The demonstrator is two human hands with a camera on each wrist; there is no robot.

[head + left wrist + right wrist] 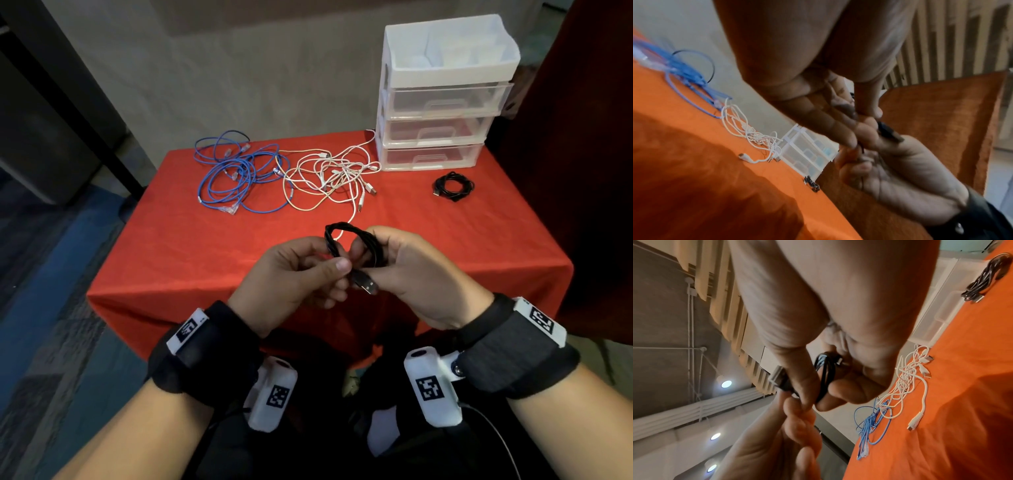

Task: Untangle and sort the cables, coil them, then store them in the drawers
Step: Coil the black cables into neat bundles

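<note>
1. The step in hand looks like finishing the coil of the black cable (356, 245), which is held in the air above the near edge of the tabletop (212, 253), not resting on it.
2. The right hand (416, 270) has its grip closed around the bundled loops; the left hand (294, 274) pinches the free end just behind the USB plug (365, 283), thumb over forefinger.
3. To do it well, I judge the right-hand grip should keep the loops flat and the same width while the left hand winds the tail round the bundle and tucks the plug in, so the coil does not spring open.
4. A tight bend right at the plug would likely strain it; a gentle curve seems safer.
5. One coiled black cable (454, 186) already lies near the far right corner, just in front of the drawer unit (442, 102), whose drawers look closed.
6. The white cables (329, 174) and blue cables (236, 171) sit tangled along the far edge.
7. Hard to make out: the number of loops, and the cable's other end, are hidden inside the right hand; the left wrist view is blurred at the fingertips.
</note>
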